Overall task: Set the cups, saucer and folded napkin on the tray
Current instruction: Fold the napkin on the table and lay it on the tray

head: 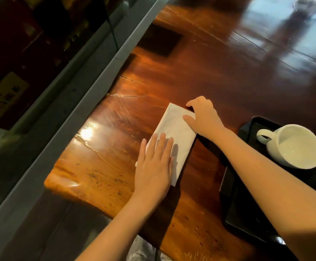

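A white folded napkin lies flat on the glossy wooden table, left of the tray. My left hand presses flat on its near end, fingers spread. My right hand rests on its far end, thumb on top and fingers curled over the far edge. A black tray sits at the right, partly hidden by my right forearm. A white cup with its handle to the left stands on the tray's far part. No saucer or second cup is in view.
The wooden table stretches far and right, with a dark square mat at its far left. A grey ledge and glass panel run along the table's left edge. The near table edge is just below my left wrist.
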Motion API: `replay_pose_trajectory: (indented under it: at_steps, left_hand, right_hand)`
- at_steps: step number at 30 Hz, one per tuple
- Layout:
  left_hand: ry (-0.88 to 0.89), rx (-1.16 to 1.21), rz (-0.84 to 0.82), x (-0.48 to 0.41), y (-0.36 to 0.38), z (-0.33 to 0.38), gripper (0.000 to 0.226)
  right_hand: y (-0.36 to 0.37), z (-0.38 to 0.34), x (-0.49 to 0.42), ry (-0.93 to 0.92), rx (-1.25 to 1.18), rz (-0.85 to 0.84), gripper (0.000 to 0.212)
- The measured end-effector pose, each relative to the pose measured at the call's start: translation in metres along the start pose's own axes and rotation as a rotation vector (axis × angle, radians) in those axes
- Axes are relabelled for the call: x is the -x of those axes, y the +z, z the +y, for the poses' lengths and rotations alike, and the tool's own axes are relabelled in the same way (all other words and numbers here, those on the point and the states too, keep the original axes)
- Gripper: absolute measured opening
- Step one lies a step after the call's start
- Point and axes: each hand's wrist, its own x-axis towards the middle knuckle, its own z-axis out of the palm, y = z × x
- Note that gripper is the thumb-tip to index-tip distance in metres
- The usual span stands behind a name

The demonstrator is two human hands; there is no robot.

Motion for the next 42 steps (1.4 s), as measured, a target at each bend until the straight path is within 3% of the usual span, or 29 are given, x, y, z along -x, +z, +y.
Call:
replay_pose_trajectory:
  at_steps: [5, 8, 11, 13, 17, 19, 21, 23, 26, 30, 33, 35, 37, 40, 42]
  left_hand:
    - [0.015, -0.018, -0.123, 0.0, 0.021, -0.012, 0.054]
    - [0.03, 0.001, -0.128, -0.001, 0.018, -0.011, 0.053]
    - [0.052, 0.24, -0.105, -0.004, 0.008, -0.016, 0.049]
    - [-0.057, 0.473, -0.05, -0.005, -0.002, -0.024, 0.05]
    - [-0.382, 0.477, 0.052, 0.003, -0.014, -0.046, 0.043]
    - [-0.442, 0.521, 0.045, 0.009, -0.016, -0.053, 0.04]
    - [-0.35, 0.532, 0.119, 0.013, -0.018, -0.052, 0.031]
    - [-0.122, 0.448, 0.159, 0.009, -0.017, -0.045, 0.029]
    - [0.151, 0.264, 0.051, -0.007, -0.009, -0.038, 0.04]
    - [0.192, 0.078, -0.042, -0.02, 0.003, -0.042, 0.044]
    - [0.224, 0.146, -0.06, -0.019, 0.003, -0.046, 0.045]
    - [0.148, 0.367, -0.001, -0.013, -0.003, -0.051, 0.04]
    - [-0.059, 0.522, 0.097, -0.004, -0.01, -0.063, 0.036]
    - [-0.375, 0.686, 0.014, 0.014, -0.018, -0.076, 0.043]
    - [-0.442, 0.705, -0.037, 0.022, -0.021, -0.076, 0.045]
  right_hand:
    - [-0.026, -0.008, -0.013, 0.191, -0.129, -0.327, 0.039]
    - [-0.042, -0.012, -0.011, 0.193, -0.218, -0.403, 0.031]
    - [-0.047, -0.02, 0.004, 0.137, -0.301, -0.303, 0.012]
    - [-0.046, -0.027, 0.02, 0.076, -0.334, -0.211, 0.014]
    - [-0.037, -0.041, 0.057, 0.013, -0.458, -0.056, 0.027]
    - [-0.032, -0.046, 0.071, 0.004, -0.531, -0.016, 0.025]
    - [-0.029, -0.05, 0.079, -0.01, -0.571, 0.01, 0.021]
    - [-0.026, -0.051, 0.081, -0.018, -0.58, 0.027, 0.024]
    - [-0.023, -0.045, 0.077, -0.028, -0.576, 0.025, 0.03]
    - [-0.027, -0.039, 0.073, -0.052, -0.555, 0.044, 0.03]
    - [-0.029, -0.041, 0.077, -0.086, -0.548, 0.045, 0.029]
    - [-0.029, -0.046, 0.085, -0.1, -0.584, 0.058, 0.032]
    - [-0.027, -0.051, 0.095, -0.105, -0.622, 0.07, 0.033]
    - [-0.015, -0.057, 0.112, -0.112, -0.635, 0.053, 0.033]
    - [-0.004, -0.061, 0.123, -0.12, -0.623, 0.042, 0.033]
